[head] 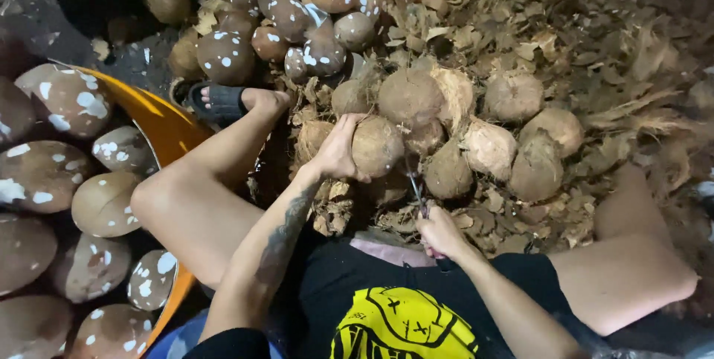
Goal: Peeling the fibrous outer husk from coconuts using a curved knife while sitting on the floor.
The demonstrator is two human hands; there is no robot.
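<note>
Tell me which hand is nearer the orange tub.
Left. The left hand grips a coconut, closer to the orange tub at far left. The right hand holds a blade, farther right.

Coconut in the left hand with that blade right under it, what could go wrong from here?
1. The blade in the right hand points up toward the left hand gripping the coconut; a slip could cut the fingers.
2. The bare legs flank the work, so a glancing stroke might reach the thigh.
3. The round shell could roll in a one-handed hold.
</note>
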